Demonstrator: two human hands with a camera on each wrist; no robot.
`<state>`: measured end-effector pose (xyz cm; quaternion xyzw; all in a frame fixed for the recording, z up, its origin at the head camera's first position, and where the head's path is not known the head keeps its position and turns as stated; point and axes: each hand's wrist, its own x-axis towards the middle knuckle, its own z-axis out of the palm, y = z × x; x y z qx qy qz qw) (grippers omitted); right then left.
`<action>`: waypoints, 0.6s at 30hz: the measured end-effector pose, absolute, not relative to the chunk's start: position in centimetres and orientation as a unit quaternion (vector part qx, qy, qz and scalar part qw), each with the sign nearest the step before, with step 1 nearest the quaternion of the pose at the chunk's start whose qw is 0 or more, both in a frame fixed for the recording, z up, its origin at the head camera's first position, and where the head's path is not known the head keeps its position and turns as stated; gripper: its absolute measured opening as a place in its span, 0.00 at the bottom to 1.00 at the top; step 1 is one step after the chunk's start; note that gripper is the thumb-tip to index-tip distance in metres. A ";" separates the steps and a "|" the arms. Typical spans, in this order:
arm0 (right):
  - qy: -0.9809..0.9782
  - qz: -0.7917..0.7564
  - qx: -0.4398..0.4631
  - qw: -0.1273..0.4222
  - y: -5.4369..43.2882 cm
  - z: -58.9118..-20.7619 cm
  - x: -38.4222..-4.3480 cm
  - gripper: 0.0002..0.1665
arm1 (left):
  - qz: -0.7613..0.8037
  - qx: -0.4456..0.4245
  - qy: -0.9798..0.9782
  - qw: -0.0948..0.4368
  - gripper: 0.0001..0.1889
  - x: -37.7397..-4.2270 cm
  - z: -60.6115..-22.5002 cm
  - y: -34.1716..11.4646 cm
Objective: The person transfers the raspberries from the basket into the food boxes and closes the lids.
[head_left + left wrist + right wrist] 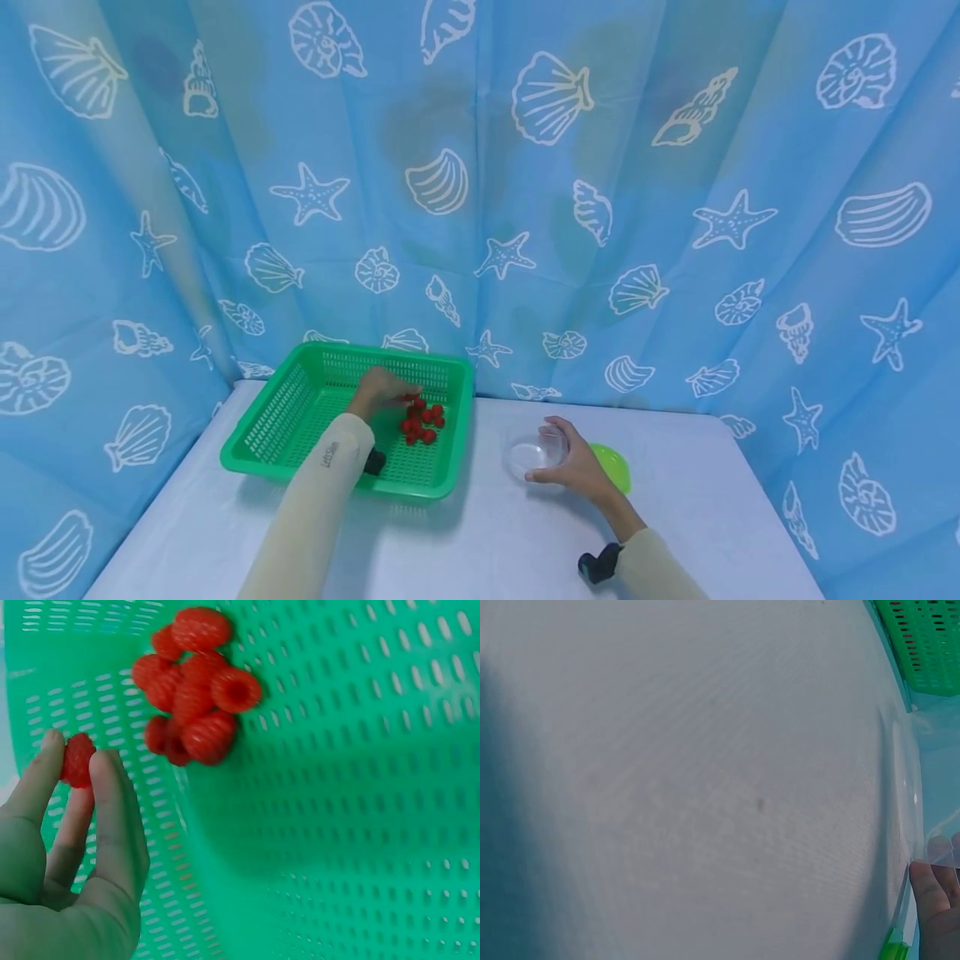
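Between the thumb and fingers of my left hand [112, 806], I pinch a single raspberry [77, 762] inside the green slotted basket [460, 417], just apart from the cluster of raspberries [196, 688] near its right side. The fingers of my right hand [581, 467] curl round a clear plastic container [531, 457], with a lime-green lid [615, 471] beside that hand on the white-covered bench [480, 550], and a blue seashell-print curtain [480, 225] hangs behind.

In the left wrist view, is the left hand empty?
No, the left hand pinches one raspberry, apart from the pile of raspberries in the green basket.
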<state>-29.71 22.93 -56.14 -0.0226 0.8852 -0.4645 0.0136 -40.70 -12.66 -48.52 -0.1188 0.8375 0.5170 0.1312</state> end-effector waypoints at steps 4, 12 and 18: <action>0.885 -0.464 -0.022 0.015 22.9 -56.0 -29.7 0.62 | 0.597 -0.092 0.787 0.126 0.18 -40.4 -47.5 -12.1; 0.884 -0.467 -0.020 0.014 23.0 -56.0 -29.6 0.63 | 0.676 -0.044 0.725 0.123 0.25 -40.0 -45.2 -9.9; 0.884 -0.466 -0.024 0.019 22.9 -55.9 -29.7 0.63 | 0.723 -0.038 0.680 0.117 0.23 -39.8 -43.6 -7.7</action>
